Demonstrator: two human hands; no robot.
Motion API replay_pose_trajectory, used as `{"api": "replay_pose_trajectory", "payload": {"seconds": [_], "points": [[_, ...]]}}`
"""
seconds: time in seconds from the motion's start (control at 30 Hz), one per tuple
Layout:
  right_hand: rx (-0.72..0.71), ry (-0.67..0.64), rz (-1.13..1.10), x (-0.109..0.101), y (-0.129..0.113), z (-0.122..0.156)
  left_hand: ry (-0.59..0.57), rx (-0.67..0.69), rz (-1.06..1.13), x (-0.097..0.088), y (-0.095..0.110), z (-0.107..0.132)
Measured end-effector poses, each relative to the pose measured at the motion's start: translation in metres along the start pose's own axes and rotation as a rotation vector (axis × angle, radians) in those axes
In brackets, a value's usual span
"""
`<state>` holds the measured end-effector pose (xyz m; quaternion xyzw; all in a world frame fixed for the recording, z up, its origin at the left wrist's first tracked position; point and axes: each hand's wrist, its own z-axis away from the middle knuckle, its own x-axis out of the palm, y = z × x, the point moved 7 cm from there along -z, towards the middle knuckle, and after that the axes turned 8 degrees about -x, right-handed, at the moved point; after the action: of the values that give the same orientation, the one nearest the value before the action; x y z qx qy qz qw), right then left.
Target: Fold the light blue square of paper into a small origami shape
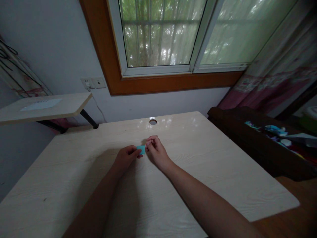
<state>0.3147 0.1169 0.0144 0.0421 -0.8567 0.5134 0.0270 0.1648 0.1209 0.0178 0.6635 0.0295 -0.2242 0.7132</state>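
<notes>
Between the thumb and fingers of my left hand (128,157) is a small flat light-blue square (141,150), perhaps a piece of paper. It is held just above the middle of the pale wooden table (173,198). My right hand (158,151) is closed in a pinch close by the square's right edge. Whether its fingertips grip that edge or some tiny thing, I cannot make out.
A raised shelf (71,105) on black legs stands at the table's back left, with a white sheet (42,104) on it. Near the back edge is a round cable hole (153,122). Dark wooden furniture (237,138) bearing assorted items stands to the right.
</notes>
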Motion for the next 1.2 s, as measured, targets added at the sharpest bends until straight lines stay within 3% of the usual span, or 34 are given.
{"api": "replay_pose_trajectory", "payload": {"seconds": [0.23, 0.47, 1.2], "points": [[0.004, 0.022, -0.023, -0.0021, -0.0029, -0.0023, 0.025, -0.002, 0.059, -0.0019, -0.0097, -0.0041], [0.067, -0.035, -0.038, 0.0008, 0.0038, -0.0002, 0.031, 0.048, 0.01, -0.003, -0.0052, -0.0031], [0.079, -0.001, -0.242, 0.0022, 0.0064, -0.0023, -0.028, 0.006, 0.085, -0.0012, -0.0016, -0.0026]]}}
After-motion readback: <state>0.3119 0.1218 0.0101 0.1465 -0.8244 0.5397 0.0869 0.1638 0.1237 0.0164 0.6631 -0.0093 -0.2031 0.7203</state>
